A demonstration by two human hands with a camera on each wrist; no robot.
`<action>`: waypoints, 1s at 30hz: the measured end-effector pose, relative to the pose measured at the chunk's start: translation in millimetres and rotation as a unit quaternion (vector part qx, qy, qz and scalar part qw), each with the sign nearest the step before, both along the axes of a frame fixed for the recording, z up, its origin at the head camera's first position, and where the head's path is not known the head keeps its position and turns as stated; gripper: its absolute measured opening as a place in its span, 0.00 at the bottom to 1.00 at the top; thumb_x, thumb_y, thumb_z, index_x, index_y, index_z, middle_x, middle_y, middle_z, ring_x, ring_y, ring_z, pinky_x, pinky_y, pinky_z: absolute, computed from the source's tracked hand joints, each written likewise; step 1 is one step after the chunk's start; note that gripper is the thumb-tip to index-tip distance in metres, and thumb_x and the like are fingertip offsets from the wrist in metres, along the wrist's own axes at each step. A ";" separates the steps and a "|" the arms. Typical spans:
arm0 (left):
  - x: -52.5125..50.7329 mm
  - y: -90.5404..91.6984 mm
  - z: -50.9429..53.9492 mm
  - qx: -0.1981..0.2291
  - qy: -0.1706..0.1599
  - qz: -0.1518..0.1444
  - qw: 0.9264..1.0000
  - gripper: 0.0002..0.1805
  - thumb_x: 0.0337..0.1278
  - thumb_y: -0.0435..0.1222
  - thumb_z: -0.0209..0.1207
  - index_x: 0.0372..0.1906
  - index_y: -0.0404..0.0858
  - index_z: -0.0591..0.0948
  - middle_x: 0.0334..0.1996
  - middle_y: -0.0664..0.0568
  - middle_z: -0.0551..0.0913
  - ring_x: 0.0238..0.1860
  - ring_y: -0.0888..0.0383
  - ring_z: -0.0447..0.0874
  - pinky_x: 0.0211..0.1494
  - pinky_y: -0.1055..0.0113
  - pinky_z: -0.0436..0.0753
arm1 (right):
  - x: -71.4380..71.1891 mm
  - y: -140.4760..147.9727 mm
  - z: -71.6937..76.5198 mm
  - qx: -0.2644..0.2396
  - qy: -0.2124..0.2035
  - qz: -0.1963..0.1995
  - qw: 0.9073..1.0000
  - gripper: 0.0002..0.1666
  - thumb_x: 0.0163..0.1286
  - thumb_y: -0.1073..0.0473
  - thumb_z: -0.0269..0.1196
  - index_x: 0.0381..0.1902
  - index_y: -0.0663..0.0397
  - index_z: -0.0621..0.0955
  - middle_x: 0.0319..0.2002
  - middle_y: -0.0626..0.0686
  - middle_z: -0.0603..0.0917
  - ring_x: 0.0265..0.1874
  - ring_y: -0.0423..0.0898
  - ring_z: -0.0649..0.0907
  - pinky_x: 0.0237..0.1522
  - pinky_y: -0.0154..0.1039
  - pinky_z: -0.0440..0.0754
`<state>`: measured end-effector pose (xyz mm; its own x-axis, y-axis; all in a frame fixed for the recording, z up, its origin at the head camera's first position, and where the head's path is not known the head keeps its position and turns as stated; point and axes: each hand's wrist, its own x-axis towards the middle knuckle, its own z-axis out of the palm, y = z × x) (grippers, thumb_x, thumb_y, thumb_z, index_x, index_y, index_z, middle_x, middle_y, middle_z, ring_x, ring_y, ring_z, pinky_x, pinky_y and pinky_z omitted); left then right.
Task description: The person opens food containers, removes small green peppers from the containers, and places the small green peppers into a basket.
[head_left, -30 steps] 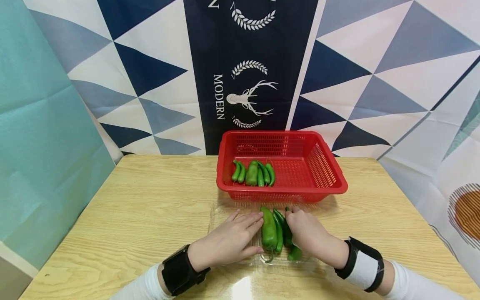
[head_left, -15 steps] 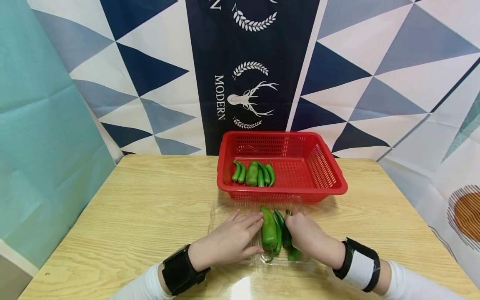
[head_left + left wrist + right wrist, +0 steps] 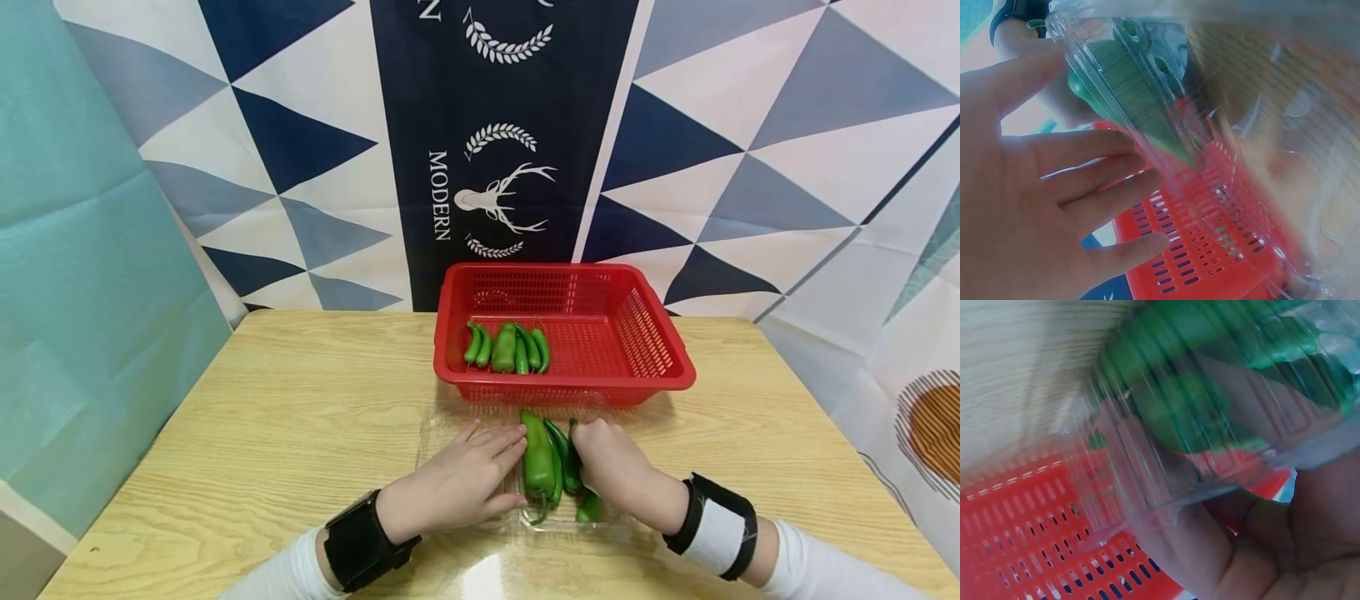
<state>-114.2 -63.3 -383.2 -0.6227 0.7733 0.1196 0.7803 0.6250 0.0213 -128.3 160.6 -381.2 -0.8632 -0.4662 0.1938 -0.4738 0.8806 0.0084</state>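
Note:
A clear plastic box [image 3: 517, 525] lies on the table with several green peppers in it. My left hand [image 3: 467, 477] rests over the box's left part, fingers straight, fingertips touching the big light-green pepper [image 3: 537, 460]. In the left wrist view the fingers [image 3: 1094, 181] lie spread beside the clear wall. My right hand [image 3: 621, 468] reaches into the box's right side with curled fingers and holds a dark green pepper [image 3: 572, 471], partly hidden by the hand. A thin green pepper [image 3: 557, 479] lies between these two, and another green pepper [image 3: 589, 507] shows below the right hand.
Behind the box stands a red perforated basket [image 3: 637, 379], with several green peppers [image 3: 504, 347] lined up at its left. The wooden table [image 3: 300, 417] meets a patterned cloth backdrop [image 3: 495, 150]. A light teal cloth [image 3: 97, 250] hangs at the left.
My right hand has shifted slightly left with the dark green pepper, closer to the thin pepper. The left hand stays where it was.

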 end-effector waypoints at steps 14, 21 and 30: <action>0.1 -0.6 -0.1 -0.001 -0.003 0.001 1.000 0.37 0.63 0.59 0.48 0.67 0.36 0.69 0.69 0.47 0.66 0.69 0.53 0.66 0.69 0.46 0.64 | 4.5 -0.6 7.4 -0.017 -0.012 -0.024 1.000 0.12 0.47 0.74 0.63 0.18 0.55 0.73 0.15 0.52 0.75 0.17 0.49 0.79 0.18 0.44 0.76; 0.6 -1.0 0.4 -0.004 -0.003 0.001 1.000 0.37 0.63 0.59 0.49 0.67 0.36 0.69 0.69 0.47 0.66 0.69 0.53 0.65 0.69 0.47 0.64 | 4.4 -1.5 8.2 -0.073 0.035 0.007 0.997 0.23 0.46 0.77 0.62 0.44 0.63 0.78 0.27 0.59 0.81 0.25 0.56 0.84 0.23 0.48 0.81; 0.3 -0.7 0.4 -0.005 -0.001 0.000 1.000 0.37 0.63 0.59 0.49 0.67 0.37 0.68 0.69 0.47 0.66 0.69 0.53 0.65 0.69 0.47 0.64 | 1.8 -2.0 9.2 -0.102 0.042 0.030 0.993 0.22 0.45 0.76 0.65 0.42 0.68 0.80 0.27 0.58 0.80 0.28 0.55 0.82 0.28 0.47 0.82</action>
<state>-113.9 -64.0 -382.8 -0.6233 0.7741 0.1103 0.7800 0.6255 0.0175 -126.5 158.7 -371.9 -0.8119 -0.4598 0.3598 -0.5303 0.8386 -0.1251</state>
